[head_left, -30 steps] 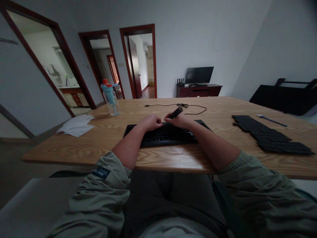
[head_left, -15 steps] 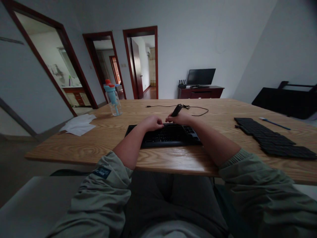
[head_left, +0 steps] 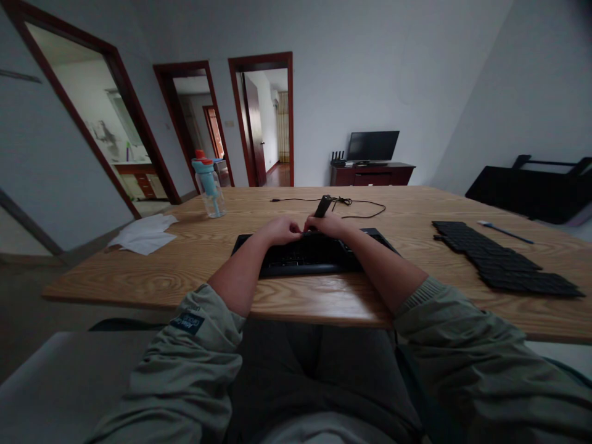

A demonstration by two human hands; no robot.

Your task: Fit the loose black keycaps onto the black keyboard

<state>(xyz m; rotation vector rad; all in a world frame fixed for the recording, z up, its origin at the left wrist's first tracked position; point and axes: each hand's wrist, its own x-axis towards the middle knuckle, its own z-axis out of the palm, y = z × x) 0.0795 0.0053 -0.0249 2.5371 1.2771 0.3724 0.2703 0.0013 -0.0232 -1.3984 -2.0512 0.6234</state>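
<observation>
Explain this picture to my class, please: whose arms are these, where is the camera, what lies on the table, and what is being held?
The camera sits on a person's head and looks forward and down, so the arms are that person's own. The left hand rests on a black keyboard on the wooden table. The right hand grips a small dark tool just above the keys. Behind it lies a thin black cable. To the left stand a blue bottle and some white paper. To the right are rows of loose black keycaps and a thin blue stick; what it is cannot be told.
</observation>
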